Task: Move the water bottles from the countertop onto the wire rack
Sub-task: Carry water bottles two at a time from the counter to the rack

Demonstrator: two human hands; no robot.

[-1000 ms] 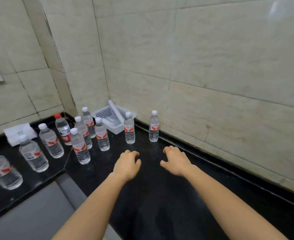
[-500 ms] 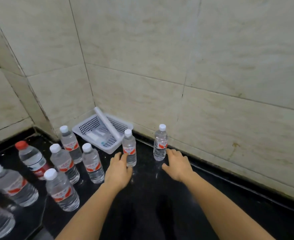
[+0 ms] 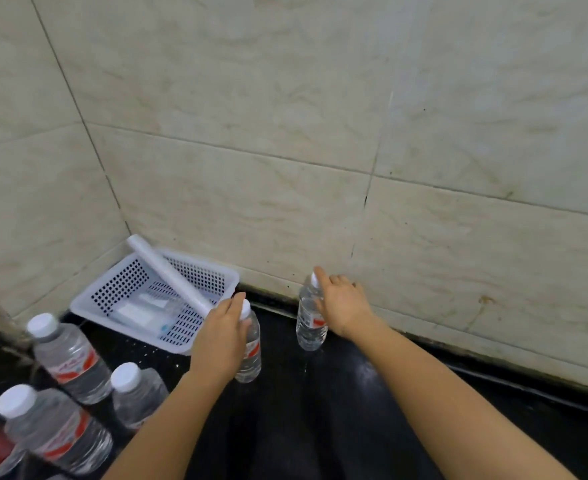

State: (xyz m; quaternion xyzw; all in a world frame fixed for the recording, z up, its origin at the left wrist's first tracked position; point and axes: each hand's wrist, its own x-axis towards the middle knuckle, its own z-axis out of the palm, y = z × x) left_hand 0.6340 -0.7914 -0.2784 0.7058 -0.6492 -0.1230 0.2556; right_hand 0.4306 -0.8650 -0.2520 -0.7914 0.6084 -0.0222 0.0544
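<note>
Black countertop under tiled wall, our left hand against near water bottle, our right hand against far water bottle, neither grasp clear

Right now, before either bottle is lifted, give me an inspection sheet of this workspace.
Surface: black countertop, glossy; bottles stand upright on it.
Job's things: nearer water bottle and water bottle by the wall, upright and apart; other water bottles stand at left; wire rack not in view.
Clutter: white perforated basket in the corner, white roll lying across it, small packets inside.
Hands: left hand against the nearer water bottle; right hand against the water bottle by the wall, forefinger at its cap; grip unclear on both.
Cables: nothing seen.
Surroundings: tiled wall, stained near its base.
</note>
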